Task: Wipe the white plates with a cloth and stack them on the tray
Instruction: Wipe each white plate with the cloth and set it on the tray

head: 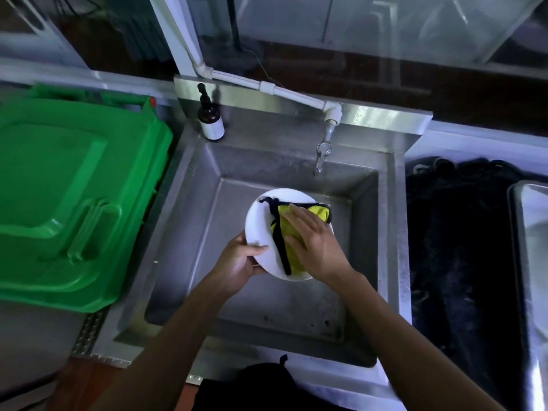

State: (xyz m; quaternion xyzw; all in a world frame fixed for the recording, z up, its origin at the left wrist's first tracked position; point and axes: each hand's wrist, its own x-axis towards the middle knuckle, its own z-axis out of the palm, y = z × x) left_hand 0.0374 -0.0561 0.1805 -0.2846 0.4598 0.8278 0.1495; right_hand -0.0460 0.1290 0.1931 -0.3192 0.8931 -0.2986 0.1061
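A white plate is held over the steel sink. My left hand grips the plate's near-left rim, thumb on top. A yellow cloth with black edging lies on the plate's right half. My right hand presses flat on the cloth with fingers straight. The steel tray shows at the right edge of the view, only partly in frame.
A green bin lid fills the left side beside the sink. A brown pump bottle stands on the sink's back left corner. The tap hangs over the basin's far side. A black mat lies right of the sink.
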